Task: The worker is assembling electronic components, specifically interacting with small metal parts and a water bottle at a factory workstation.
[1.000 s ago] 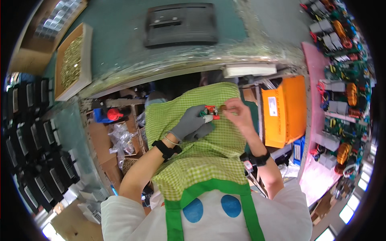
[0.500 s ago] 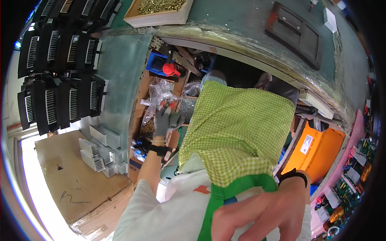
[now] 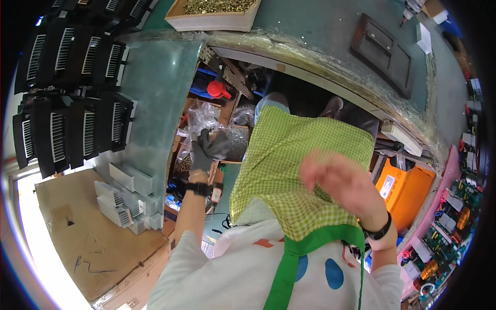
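Observation:
My left hand (image 3: 211, 148), in a dark grey glove, reaches into the open compartments below the table edge. Its fingers are curled beside a crumpled clear plastic bag (image 3: 204, 117); what they hold, if anything, is hidden. Close by the glove, one compartment holds small silvery parts (image 3: 237, 140) and another holds brass-coloured parts (image 3: 183, 165). Bare and blurred by motion, my right hand (image 3: 341, 182) hovers over the green checked apron (image 3: 289, 155) on my lap. Its fingers look stretched out, with nothing seen in them.
Black finned housings (image 3: 62, 126) stand in rows at the left, near silver heat sinks (image 3: 129, 196) on a cardboard box (image 3: 77, 227). A tray of brass parts (image 3: 206, 21) and a dark frame (image 3: 382, 54) lie on the table. Circuit boards (image 3: 449, 222) line the right.
My right hand has moved forward and up from near my chest to above the apron. My left hand has shifted slightly up, and the red bit at its fingertips no longer shows.

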`<state>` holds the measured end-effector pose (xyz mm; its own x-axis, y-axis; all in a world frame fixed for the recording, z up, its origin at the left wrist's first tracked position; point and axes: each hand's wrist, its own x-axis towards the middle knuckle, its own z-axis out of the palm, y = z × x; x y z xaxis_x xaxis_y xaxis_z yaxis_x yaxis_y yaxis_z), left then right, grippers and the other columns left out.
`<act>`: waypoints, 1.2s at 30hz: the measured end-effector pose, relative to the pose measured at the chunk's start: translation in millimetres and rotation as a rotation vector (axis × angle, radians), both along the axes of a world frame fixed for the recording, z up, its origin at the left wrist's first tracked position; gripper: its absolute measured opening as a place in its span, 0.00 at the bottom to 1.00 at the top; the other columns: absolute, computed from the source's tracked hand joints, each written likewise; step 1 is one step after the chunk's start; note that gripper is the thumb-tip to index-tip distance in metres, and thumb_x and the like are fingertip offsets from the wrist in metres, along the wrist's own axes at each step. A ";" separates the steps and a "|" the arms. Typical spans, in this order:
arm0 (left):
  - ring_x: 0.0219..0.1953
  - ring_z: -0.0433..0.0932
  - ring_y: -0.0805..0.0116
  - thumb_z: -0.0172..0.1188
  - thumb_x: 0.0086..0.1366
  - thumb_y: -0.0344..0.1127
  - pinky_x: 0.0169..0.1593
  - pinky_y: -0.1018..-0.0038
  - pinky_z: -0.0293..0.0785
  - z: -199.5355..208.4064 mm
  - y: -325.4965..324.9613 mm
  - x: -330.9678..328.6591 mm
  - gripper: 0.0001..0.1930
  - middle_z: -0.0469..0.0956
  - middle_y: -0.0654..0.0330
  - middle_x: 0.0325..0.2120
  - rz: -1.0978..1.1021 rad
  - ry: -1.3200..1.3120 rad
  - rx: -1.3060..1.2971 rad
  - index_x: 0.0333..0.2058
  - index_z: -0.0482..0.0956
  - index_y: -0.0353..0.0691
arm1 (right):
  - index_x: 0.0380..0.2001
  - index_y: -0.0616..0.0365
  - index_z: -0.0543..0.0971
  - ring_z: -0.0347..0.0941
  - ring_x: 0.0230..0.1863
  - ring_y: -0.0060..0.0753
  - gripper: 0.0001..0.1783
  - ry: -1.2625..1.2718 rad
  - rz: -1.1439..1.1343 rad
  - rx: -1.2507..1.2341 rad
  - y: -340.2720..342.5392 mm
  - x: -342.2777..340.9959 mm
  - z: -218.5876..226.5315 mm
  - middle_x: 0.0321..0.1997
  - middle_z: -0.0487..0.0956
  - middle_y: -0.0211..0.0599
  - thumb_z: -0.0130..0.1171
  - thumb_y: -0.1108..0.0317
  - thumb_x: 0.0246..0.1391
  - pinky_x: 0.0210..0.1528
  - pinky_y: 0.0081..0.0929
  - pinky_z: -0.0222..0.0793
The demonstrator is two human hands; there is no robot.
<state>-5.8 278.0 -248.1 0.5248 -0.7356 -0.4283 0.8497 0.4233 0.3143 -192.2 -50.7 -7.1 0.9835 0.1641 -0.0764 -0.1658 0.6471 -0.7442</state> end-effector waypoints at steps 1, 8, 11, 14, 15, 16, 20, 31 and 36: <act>0.30 0.74 0.66 0.42 0.63 0.51 0.29 0.65 0.73 29.1 -29.1 -13.4 0.20 0.75 0.59 0.31 0.172 -0.027 0.299 0.36 0.72 0.40 | 0.44 0.63 0.69 0.63 0.41 0.23 0.21 0.088 -0.042 -0.021 -4.2 2.1 -15.8 0.41 0.69 0.30 0.54 0.61 0.49 0.45 0.22 0.60; 0.48 0.68 0.60 0.42 0.62 0.38 0.50 0.69 0.68 144.9 -147.6 -56.0 0.20 0.67 0.53 0.48 0.084 -0.191 0.407 0.51 0.62 0.35 | 0.42 0.59 0.70 0.63 0.36 0.17 0.16 0.204 -0.123 -0.311 3.2 22.1 -92.6 0.38 0.68 0.27 0.55 0.68 0.50 0.40 0.16 0.60; 0.48 0.67 0.66 0.45 0.61 0.32 0.51 0.71 0.66 174.9 -179.2 -65.5 0.20 0.67 0.56 0.46 -0.023 -0.612 0.426 0.52 0.60 0.35 | 0.37 0.62 0.70 0.63 0.31 0.19 0.16 0.137 -0.234 -0.535 8.7 28.5 -88.9 0.33 0.67 0.27 0.58 0.65 0.47 0.35 0.16 0.62; 0.46 0.68 0.68 0.48 0.60 0.27 0.51 0.73 0.64 203.0 -201.1 -72.5 0.20 0.69 0.55 0.44 -0.166 -0.831 0.484 0.52 0.60 0.34 | 0.32 0.63 0.70 0.62 0.30 0.20 0.15 0.053 -0.356 -0.738 -9.8 23.0 -81.0 0.31 0.65 0.29 0.61 0.66 0.43 0.32 0.17 0.60; 0.47 0.68 0.68 0.49 0.59 0.27 0.51 0.73 0.64 207.3 -204.5 -71.7 0.21 0.68 0.55 0.44 -0.201 -0.839 0.426 0.52 0.60 0.34 | 0.27 0.63 0.70 0.63 0.30 0.23 0.13 0.025 -0.389 -0.839 -19.4 20.1 -63.2 0.30 0.65 0.32 0.61 0.68 0.41 0.30 0.19 0.59; 0.48 0.67 0.68 0.50 0.59 0.27 0.52 0.73 0.64 212.4 -207.3 -71.5 0.22 0.68 0.56 0.45 -0.239 -0.845 0.367 0.52 0.59 0.34 | 0.27 0.63 0.70 0.63 0.30 0.23 0.13 0.020 -0.405 -0.850 -28.6 13.1 -47.1 0.30 0.65 0.32 0.61 0.68 0.41 0.30 0.19 0.59; 0.46 0.69 0.69 0.54 0.58 0.30 0.50 0.73 0.65 248.1 -231.1 -67.4 0.20 0.71 0.57 0.43 -0.574 -0.893 0.307 0.49 0.63 0.35 | 0.25 0.61 0.71 0.65 0.30 0.31 0.10 -0.195 -0.365 -1.197 -66.2 -20.2 11.2 0.29 0.67 0.35 0.61 0.71 0.40 0.31 0.24 0.60; 0.30 0.71 0.74 0.58 0.56 0.34 0.34 0.77 0.67 316.5 -299.2 -24.9 0.11 0.72 0.63 0.27 -0.804 -0.912 0.111 0.37 0.73 0.37 | 0.31 0.61 0.75 0.70 0.31 0.34 0.12 0.212 -0.465 -1.482 -151.7 -0.1 165.1 0.28 0.73 0.37 0.58 0.77 0.37 0.36 0.26 0.65; 0.35 0.71 0.79 0.55 0.57 0.29 0.37 0.81 0.71 379.1 -267.2 4.5 0.12 0.71 0.66 0.31 -0.414 -0.686 0.386 0.41 0.69 0.36 | 0.37 0.61 0.73 0.71 0.28 0.27 0.14 -0.075 -0.200 -1.229 -123.3 91.3 210.8 0.28 0.72 0.36 0.58 0.77 0.42 0.32 0.19 0.66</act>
<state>-1.3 10.8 131.0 0.4808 -0.7926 -0.3749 0.4834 -0.1171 0.8675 -100.9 -174.0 203.6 0.9916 -0.1287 -0.0159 -0.0757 -0.4747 -0.8769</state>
